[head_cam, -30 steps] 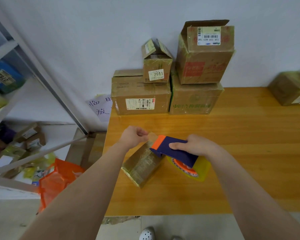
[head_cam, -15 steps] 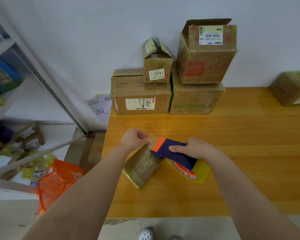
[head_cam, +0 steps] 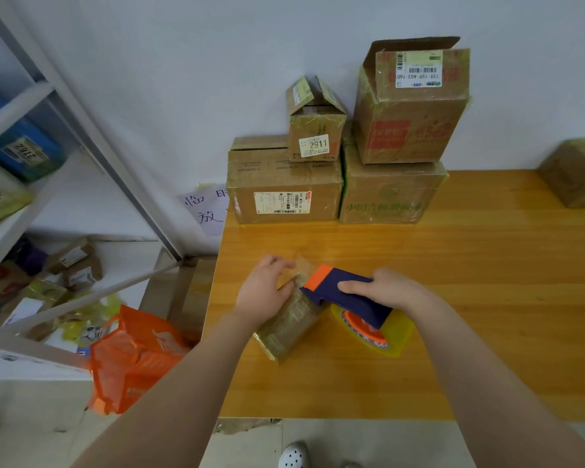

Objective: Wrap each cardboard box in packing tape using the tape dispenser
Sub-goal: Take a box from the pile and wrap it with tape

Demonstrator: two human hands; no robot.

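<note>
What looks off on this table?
Two stacked boxes at the back: the top right box has a flap standing open, and the small box labelled 2911 has its top flaps peaked rather than flat. The tape dispenser in the right hand looks normal.

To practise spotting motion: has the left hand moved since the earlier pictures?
Yes. The left hand opened and shifted slightly toward the near edge of the table, away from the 2911 box.

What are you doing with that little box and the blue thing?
A person is taping up a small cardboard box on the wooden table. The left hand rests on the box's far end while the right hand grips the blue-and-orange tape dispenser, its orange tip against the box. More boxes are stacked by the wall.
</note>
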